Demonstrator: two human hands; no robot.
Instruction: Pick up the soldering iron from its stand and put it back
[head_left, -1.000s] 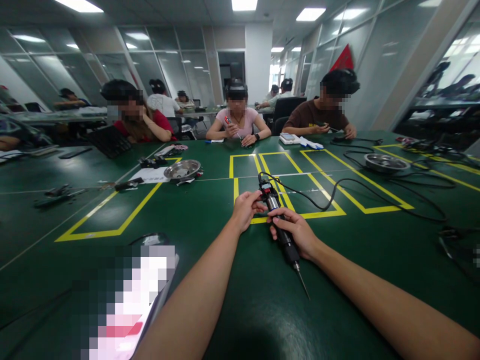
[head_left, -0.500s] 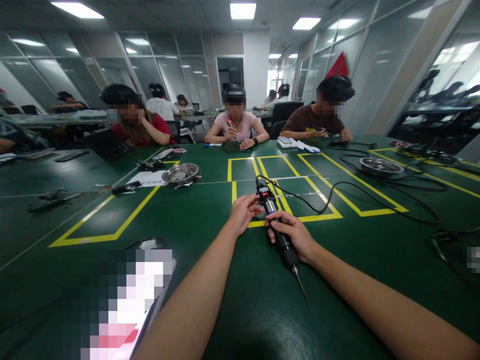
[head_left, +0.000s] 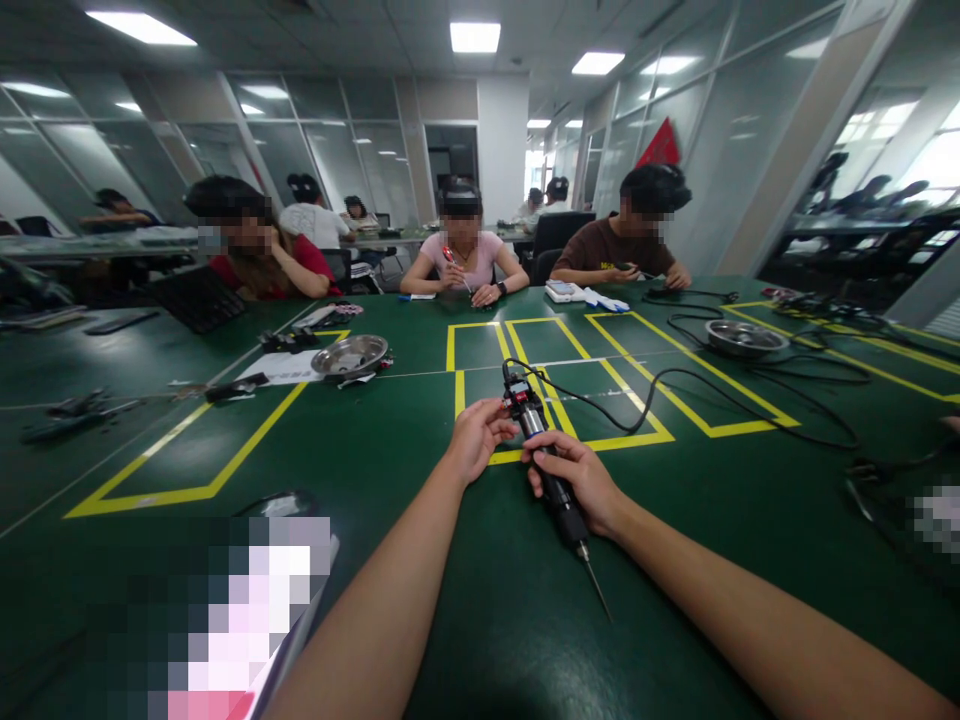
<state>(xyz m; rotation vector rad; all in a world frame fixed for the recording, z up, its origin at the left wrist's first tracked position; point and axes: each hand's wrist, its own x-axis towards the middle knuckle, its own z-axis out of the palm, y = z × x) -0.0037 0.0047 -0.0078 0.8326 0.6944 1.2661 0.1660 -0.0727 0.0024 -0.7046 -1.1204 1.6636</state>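
Observation:
A black and silver electric screwdriver [head_left: 553,482] lies slanted in my right hand [head_left: 574,475], whose fingers wrap round its black body. Its long thin bit points down toward me, above the green table [head_left: 510,630]. My left hand [head_left: 480,438] is at the tool's far end, fingers curled, with the fingertips against the part where a black cable [head_left: 600,405] comes out. What those fingertips grip, if anything, is too small to tell. Yellow tape rectangles mark the table beneath and beyond both hands.
Two metal bowls [head_left: 351,357] [head_left: 746,338] stand to the left and right. Dark cables run over the right side. A blurred-out bright object [head_left: 262,600] lies near my left forearm. Across the table sit three people [head_left: 461,250], and a white device [head_left: 564,291] with gloves lies near them.
The view has shifted slightly, so the whole scene appears a little further left and lower. Both hands keep nearly the same pose on the screwdriver.

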